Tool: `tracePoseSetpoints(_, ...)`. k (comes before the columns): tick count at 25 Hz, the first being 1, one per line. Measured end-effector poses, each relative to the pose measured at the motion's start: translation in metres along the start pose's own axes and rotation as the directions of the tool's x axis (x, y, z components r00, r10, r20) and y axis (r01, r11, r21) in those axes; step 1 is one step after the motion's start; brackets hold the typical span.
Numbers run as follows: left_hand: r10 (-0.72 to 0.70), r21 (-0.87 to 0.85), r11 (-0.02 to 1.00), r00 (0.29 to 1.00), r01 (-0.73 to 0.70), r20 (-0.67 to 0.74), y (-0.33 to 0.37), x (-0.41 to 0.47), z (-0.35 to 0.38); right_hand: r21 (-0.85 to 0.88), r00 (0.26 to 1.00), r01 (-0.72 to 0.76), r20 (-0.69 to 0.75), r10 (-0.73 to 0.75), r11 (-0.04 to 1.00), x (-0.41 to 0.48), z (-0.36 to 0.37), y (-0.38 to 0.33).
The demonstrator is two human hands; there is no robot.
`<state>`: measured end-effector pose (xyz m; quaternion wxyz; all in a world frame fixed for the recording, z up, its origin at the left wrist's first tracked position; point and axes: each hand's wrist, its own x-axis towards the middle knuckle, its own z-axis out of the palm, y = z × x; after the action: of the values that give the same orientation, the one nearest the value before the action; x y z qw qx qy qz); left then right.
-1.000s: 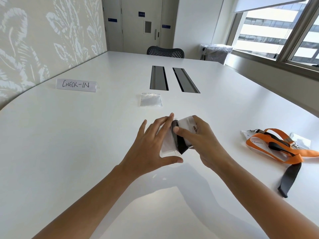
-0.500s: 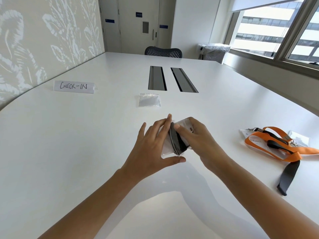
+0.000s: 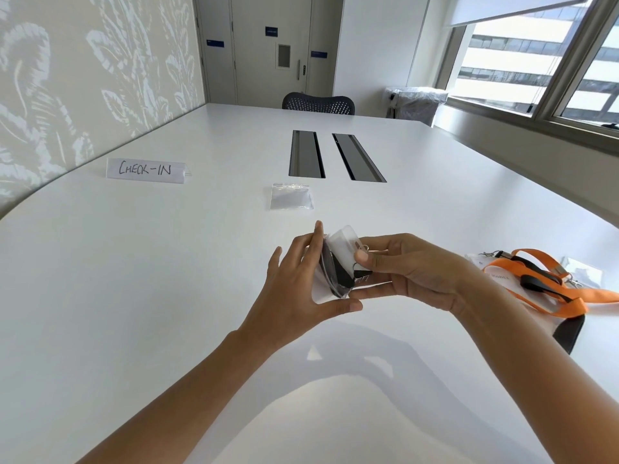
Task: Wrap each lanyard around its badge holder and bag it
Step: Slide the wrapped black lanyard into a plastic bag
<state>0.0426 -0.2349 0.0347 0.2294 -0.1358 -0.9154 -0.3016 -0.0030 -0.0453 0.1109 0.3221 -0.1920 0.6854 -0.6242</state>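
A clear badge holder [image 3: 343, 249] with a black lanyard [image 3: 338, 272] wound round it is held above the table's middle. My right hand [image 3: 408, 269] pinches the holder from the right, thumb on its face. My left hand [image 3: 298, 283] holds a small clear bag [image 3: 323, 291] against the holder's left side, fingers behind it and thumb underneath; the bundle's lower part sits in the bag's mouth. Farther back, a second clear bag [image 3: 291, 196] lies flat on the table. At the right lie more badge holders [image 3: 502, 279] with an orange lanyard [image 3: 549, 296] and a black lanyard [image 3: 539, 277].
A white "CHECK-IN" tent card [image 3: 145, 170] stands at the left. Two dark cable slots [image 3: 306, 154] run along the white table [image 3: 134, 296]. A black chair [image 3: 318, 103] stands at the far end, a covered bin [image 3: 418, 103] by the window.
The wrapped holder has tilted more upright and slid further into the bag in my left hand. My right thumb has shifted onto the holder's right edge.
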Motion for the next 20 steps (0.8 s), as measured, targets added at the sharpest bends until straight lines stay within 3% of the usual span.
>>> tracePoseSetpoints(3,-0.023,0.017,1.0,1.0,0.022,0.005,-0.001,0.001,-0.002,-0.074,0.981,0.099,-0.163,-0.11,0.992,0.005,0.01,0.006)
tracePoseSetpoints(8,0.026,0.314,0.949,0.995,0.004,-0.091,0.002,0.0,-0.003,-0.311,0.881,0.12,-0.405,-0.246,0.943,0.003,0.019,0.01)
tracePoseSetpoints(15,0.106,0.375,0.927,0.976,-0.028,-0.189,0.01,-0.001,-0.006,-0.597,0.771,0.065,-0.479,-0.42,0.8,0.0,0.031,0.013)
tracePoseSetpoints(17,0.085,0.302,0.953,0.983,-0.032,-0.163,0.012,-0.001,-0.007,-0.589,0.751,0.078,-0.496,-0.435,0.805,0.0,0.033,0.014)
tracePoseSetpoints(20,-0.004,-0.09,0.996,0.991,-0.008,-0.135,0.013,-0.001,-0.007,-0.551,0.723,0.109,-0.527,-0.447,0.827,0.0,0.034,0.015)
